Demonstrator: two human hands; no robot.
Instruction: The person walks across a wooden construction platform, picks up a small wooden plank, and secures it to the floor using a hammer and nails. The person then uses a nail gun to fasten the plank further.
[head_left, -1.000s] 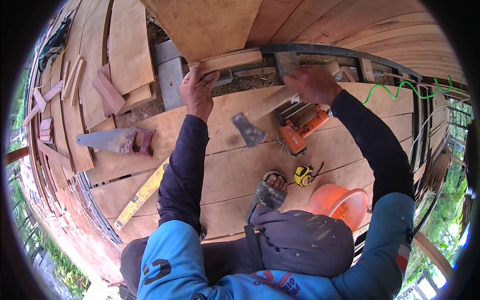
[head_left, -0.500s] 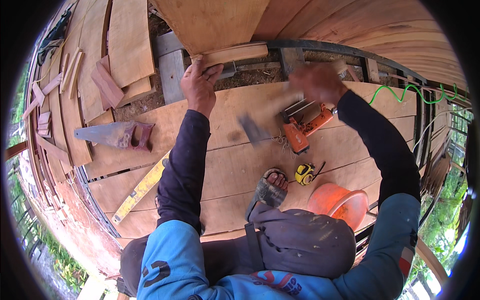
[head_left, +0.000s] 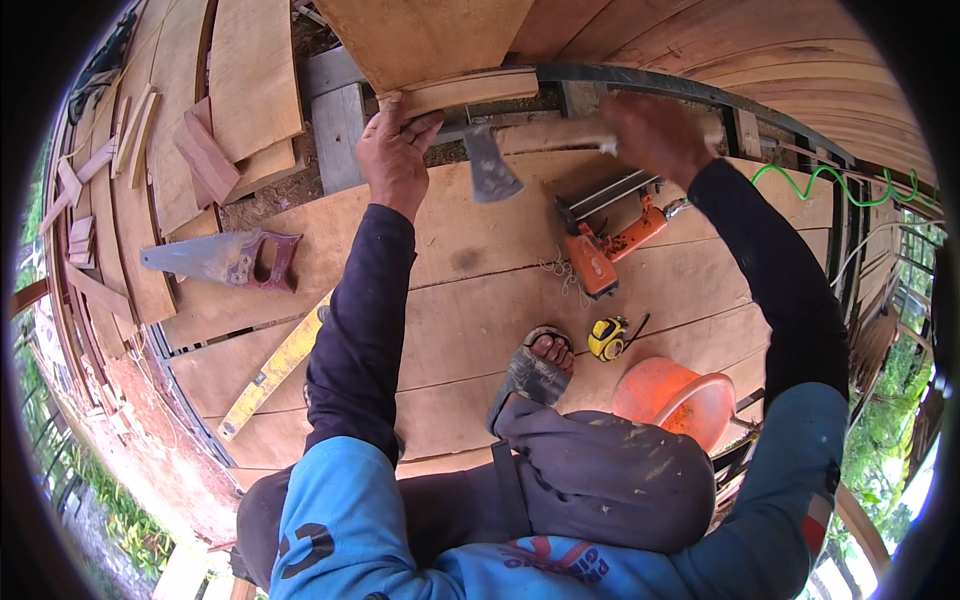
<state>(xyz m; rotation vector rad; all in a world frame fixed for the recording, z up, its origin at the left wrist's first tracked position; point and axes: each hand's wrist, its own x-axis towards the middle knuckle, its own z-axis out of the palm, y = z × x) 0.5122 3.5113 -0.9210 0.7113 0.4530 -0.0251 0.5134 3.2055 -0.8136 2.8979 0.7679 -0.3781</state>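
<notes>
Our right hand (head_left: 655, 138) wraps the axe (head_left: 555, 136), whose head (head_left: 493, 170) lies left of its fingers: probably head-heavy, stiff, best gripped well back. Our left hand (head_left: 396, 160) touches the strip (head_left: 470, 91); pinching, we can't tell.

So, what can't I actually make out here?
All in the head view:
Right hand: blurred, so its finger grip on the hatchet is unclear.
Wood strip: left end partly covered by the left hand.
Yellow level: far end hidden behind the left sleeve.
Orange bucket: part of its near side hidden by the knee.
Large wooden panel: cut off by the top edge.
</notes>
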